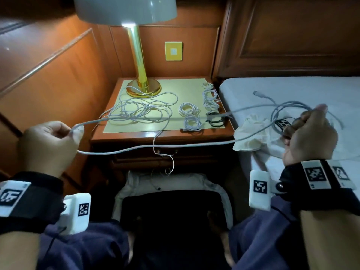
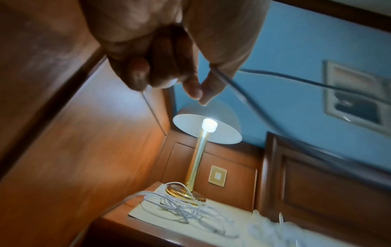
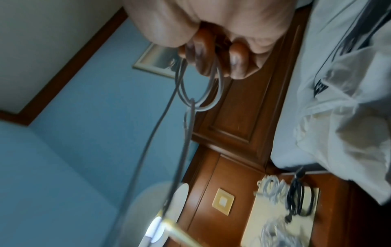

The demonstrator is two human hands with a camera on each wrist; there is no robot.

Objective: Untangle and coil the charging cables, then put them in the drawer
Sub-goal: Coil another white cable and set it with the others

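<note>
The left hand (image 1: 48, 145) is curled, thumb and forefinger pinching the white cable (image 1: 155, 146). The right hand (image 1: 309, 137) is closed around several finished loops of the same cable; in the right wrist view the loops (image 3: 201, 93) hang below the curled fingers (image 3: 239, 65).

Key relation: the free run of the white cable spans from one hand to the other, its long axis crosswise in front of the table (image 1: 161, 136), sagging just ahead of the table's front edge. A second strand leaves the left hand's pinch and runs toward the tangled pile (image 1: 140, 110) on the table, so the uncoiled remainder lies on the left hand's side, and that hand is nearer to it. The loops are over the bed (image 1: 292, 90), right of the table.

Judgement: the step in hand is coiling. The next loop calls for the left hand to feed slack toward the right hand, which collects.

On the table's right part lie coiled white cables (image 1: 190, 110) and a coiled dark cable (image 1: 216, 119), both nearer the right hand. One thin lead (image 1: 171, 162) hangs over the table's front edge, across the closed drawer (image 1: 165, 154).

At the table's rear stands a lamp (image 1: 143, 88); pile strands lie close around its base and could snag there
</note>
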